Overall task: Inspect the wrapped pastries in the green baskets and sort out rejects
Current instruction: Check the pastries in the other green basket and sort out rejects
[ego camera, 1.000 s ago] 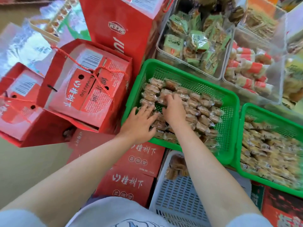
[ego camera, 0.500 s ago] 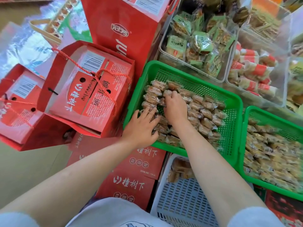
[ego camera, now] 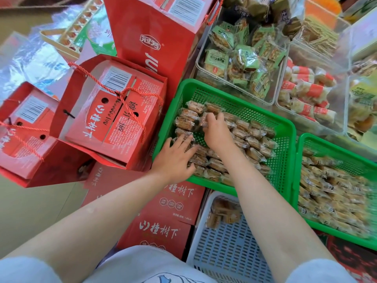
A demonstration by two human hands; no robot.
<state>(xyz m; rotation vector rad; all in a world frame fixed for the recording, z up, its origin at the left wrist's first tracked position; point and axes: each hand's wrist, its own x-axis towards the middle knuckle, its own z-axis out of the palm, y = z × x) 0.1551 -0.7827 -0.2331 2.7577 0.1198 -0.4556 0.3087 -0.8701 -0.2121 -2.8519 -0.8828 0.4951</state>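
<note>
Red cardboard gift boxes [ego camera: 114, 113] crowd the floor w/ clear plastic snack tubs [ego camera: 240, 64] behind. Your wrapped brown pastries [ego camera: 251, 139] sit in rows in the near green plastic mesh basket [ego camera: 285, 160]; a 2nd green basket [ego camera: 334, 148] is just beside it. Risk: raking too fast could knock rows askew or drop good ones into the white slotted reject tray [ego camera: 228, 246] below. Left hand [ego camera: 175, 158] lies flat, fingers spread, on the near rows. Right hand [ego camera: 214, 131] reaches farther in, fingers curled onto a far packet; can't tell if gripped.
</note>
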